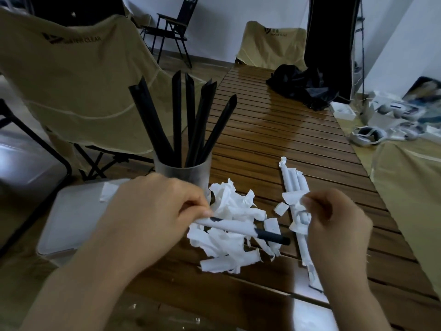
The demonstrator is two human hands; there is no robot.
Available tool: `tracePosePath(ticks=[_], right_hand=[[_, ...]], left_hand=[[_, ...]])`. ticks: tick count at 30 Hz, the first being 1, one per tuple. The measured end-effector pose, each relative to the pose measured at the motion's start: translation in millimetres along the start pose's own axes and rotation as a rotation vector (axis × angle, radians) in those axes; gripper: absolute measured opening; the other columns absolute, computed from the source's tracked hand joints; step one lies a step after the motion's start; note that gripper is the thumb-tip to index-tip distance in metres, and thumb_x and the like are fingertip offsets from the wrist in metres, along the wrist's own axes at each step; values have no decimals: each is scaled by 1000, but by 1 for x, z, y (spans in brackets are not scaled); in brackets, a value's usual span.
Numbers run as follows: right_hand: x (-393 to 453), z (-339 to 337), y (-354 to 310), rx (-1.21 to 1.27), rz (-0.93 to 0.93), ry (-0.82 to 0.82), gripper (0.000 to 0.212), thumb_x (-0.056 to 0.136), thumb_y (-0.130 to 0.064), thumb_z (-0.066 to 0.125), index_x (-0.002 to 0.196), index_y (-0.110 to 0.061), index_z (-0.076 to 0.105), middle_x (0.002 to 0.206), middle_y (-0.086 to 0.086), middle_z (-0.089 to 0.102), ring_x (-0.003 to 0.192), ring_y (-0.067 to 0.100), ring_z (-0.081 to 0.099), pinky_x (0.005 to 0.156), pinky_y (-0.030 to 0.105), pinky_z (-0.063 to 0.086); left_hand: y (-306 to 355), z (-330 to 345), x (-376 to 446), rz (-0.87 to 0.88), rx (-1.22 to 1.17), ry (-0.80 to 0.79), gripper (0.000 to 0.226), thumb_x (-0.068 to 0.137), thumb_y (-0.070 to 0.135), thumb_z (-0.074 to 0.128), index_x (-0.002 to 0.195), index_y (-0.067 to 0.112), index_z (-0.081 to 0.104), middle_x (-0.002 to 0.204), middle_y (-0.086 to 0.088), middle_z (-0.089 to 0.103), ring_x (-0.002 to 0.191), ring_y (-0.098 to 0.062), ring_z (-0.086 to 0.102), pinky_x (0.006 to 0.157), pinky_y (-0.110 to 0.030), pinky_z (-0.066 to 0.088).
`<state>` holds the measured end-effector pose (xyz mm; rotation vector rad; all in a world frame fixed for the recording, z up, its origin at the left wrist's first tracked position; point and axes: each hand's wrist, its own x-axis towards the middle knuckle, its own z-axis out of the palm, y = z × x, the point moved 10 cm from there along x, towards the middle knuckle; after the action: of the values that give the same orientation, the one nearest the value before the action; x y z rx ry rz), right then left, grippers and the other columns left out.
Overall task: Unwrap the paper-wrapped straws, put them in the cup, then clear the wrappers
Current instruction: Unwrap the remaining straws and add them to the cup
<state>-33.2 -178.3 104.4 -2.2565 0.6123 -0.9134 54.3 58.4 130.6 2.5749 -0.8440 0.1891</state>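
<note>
Head view: cup (182, 174) at table (274, 139) edge, wrappers (229, 232) between hands.

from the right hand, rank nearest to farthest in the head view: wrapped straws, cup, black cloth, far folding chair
1. The wrapped straws, on the table right by the right hand; its fingers pinch a scrap of wrapper among them.
2. The cup, to the left across the wrapper pile.
3. The black cloth, at the table's far end.
4. The far folding chair, against the back wall.
</note>
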Motion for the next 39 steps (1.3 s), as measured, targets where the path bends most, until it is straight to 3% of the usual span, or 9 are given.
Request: tracePosePath(ticks=[5,10,12,14,17,23,27,33,39], right_hand=[[-8,29,-4,83,14,-165,23,83,-1,68,78,-24,65,68,-13,67,66,-1,62,59,6,43],[-28,75,-23,-27,-150,-454,22,91,-9,58,99,-23,73,102,-12,67,91,6,61,71,5,41],[-36,78,-42,69,-242,-543,18,92,-19,59,99,-29,72,104,-20,64,99,2,56,80,15,43],[-44,83,-55,134,-282,-629,12,87,-27,66,95,-33,73,98,-22,62,94,0,54,77,13,40],[-49,84,-66,136,-377,-603,9,79,-29,69,85,-29,75,86,-20,61,82,-3,56,71,7,40],[-41,69,-67,148,-387,-438,23,71,-1,75,67,-22,67,75,-16,58,70,0,54,62,8,40],[-43,51,-84,92,-530,-271,20,75,-1,65,69,-20,61,75,-11,53,67,5,49,59,16,41],[-48,43,-95,49,-636,-242,21,75,4,56,76,-16,60,80,-4,55,70,17,51,53,37,47],[-48,52,-96,-27,-704,-293,22,67,2,62,70,-19,64,75,-6,60,72,7,41,57,24,39]], left_hand=[[-15,4,-3,-15,48,-72,24,79,60,48,84,48,68,74,25,64,78,6,57,69,-21,48],[-12,9,-2,4,35,-109,22,81,59,51,85,48,69,75,28,65,79,8,57,70,-16,46],[-10,12,-1,22,38,-110,23,82,60,50,88,48,69,77,28,65,79,8,58,73,-18,48],[-9,13,-1,30,33,-107,23,83,59,49,89,48,69,77,27,65,78,6,58,71,-19,48],[-5,14,0,46,46,-84,24,86,59,49,91,47,69,76,24,66,76,2,59,67,-24,50],[1,10,0,-17,38,-11,27,83,57,47,88,46,71,72,22,66,71,0,59,63,-21,48],[-4,13,1,-116,-64,32,21,85,53,54,89,42,71,75,22,67,73,2,61,67,-22,52],[-25,28,0,-269,-246,-6,17,86,46,60,87,36,73,76,18,68,68,0,64,69,-24,53],[-35,33,-3,-366,-359,-7,16,85,43,62,79,33,73,65,14,69,58,1,65,55,-18,46]])
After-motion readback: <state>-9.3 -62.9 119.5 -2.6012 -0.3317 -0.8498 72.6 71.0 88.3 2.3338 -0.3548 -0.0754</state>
